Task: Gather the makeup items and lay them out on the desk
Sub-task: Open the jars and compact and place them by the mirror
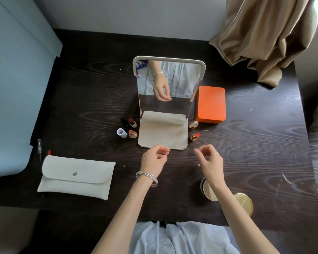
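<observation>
**Grips empty above the tabletop, makeup items already standing around the mirror**

Both grips are hovering over the dark wood tabletop, holding nothing that can be seen. Left hand is curling its fingers loosely, thumb and forefinger nearly meeting just beside the near edge of the mirror's beige base; whether something tiny is pinched there cannot be told. Silver bangles are sitting on that wrist. Right hand is hanging relaxed, fingers loosely bent, apart from every item.

Standing mirror is tilting back at centre and reflecting the left hand and a pale blue garment.

Left of the base, four items are standing in a tight cluster: a dark cap, an uncapped red lipstick, a white cap and a second uncapped lipstick.

Right of the base, a gold cap is lying near the orange box, and a third uncapped lipstick is leaning just in front of it.

Under the right forearm, an open gold compact is lying in two round parts: one half partly hidden, the other near the front edge.

Far left, a closed beige snap pouch is lying flat; a small clear vial and a red item are resting just behind it.

Tan curtain is draping onto the far right corner.
</observation>
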